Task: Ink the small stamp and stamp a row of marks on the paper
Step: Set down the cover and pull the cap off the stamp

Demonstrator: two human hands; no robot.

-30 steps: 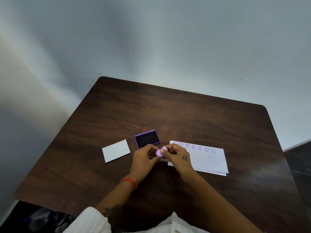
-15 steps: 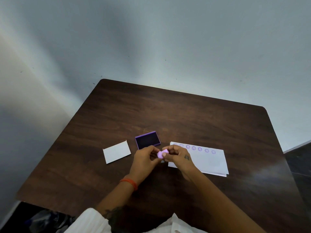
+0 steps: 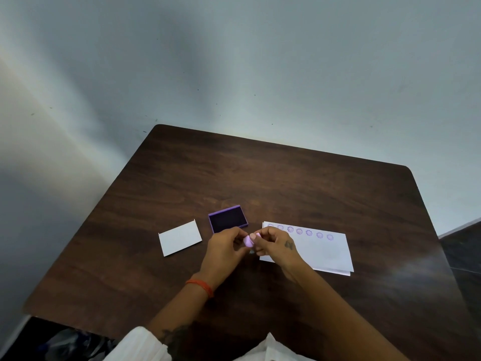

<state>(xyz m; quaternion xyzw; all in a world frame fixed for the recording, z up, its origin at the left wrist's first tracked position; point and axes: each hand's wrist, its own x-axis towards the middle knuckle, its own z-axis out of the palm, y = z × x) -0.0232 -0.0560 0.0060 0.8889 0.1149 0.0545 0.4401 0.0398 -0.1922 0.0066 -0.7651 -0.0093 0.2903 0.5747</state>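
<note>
A small pale purple stamp (image 3: pixel 249 241) is pinched between the fingertips of my left hand (image 3: pixel 223 250) and my right hand (image 3: pixel 277 244), just above the table. Right behind my hands lies the open purple ink pad (image 3: pixel 228 219) with its dark inking surface up. White paper (image 3: pixel 325 252) lies to the right, under my right hand's edge, with a row of several round purple marks along its far edge. Which end of the stamp faces down is hidden by my fingers.
A white lid or card (image 3: pixel 180 238) lies left of the ink pad. Everything rests on a dark wooden table (image 3: pixel 260 178) set against a pale wall. A red thread band circles my left wrist (image 3: pixel 201 285).
Both hands stay together on the stamp; the fingers have shifted slightly around it, turning it a little. Paper, ink pad and white card have not moved.
</note>
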